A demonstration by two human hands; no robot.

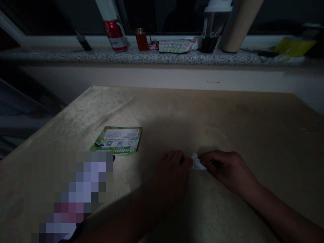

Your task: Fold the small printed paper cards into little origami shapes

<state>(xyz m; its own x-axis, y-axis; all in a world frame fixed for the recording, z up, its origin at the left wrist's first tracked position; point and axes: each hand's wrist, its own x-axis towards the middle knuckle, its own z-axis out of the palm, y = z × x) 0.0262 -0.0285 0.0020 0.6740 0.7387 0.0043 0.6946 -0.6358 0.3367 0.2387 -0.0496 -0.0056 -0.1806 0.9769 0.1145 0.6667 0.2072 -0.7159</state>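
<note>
A small, creased piece of printed paper, white with some green, lies on the table between my two hands. My left hand rests on the table with its fingers bent and holds the paper's left edge down. From the other side, my right hand pinches the paper's right part between thumb and fingers. Its fingertips cover that part of the paper. Farther left, apart from both hands, a green printed card with white text panels and small square codes lies flat.
The pale table reaches to the wall below a granite sill. Along the sill stand a red can, a small red-orange bottle, a crumpled wrapper, a lidded cup and a tan cylinder. A pixelated patch hides the lower left.
</note>
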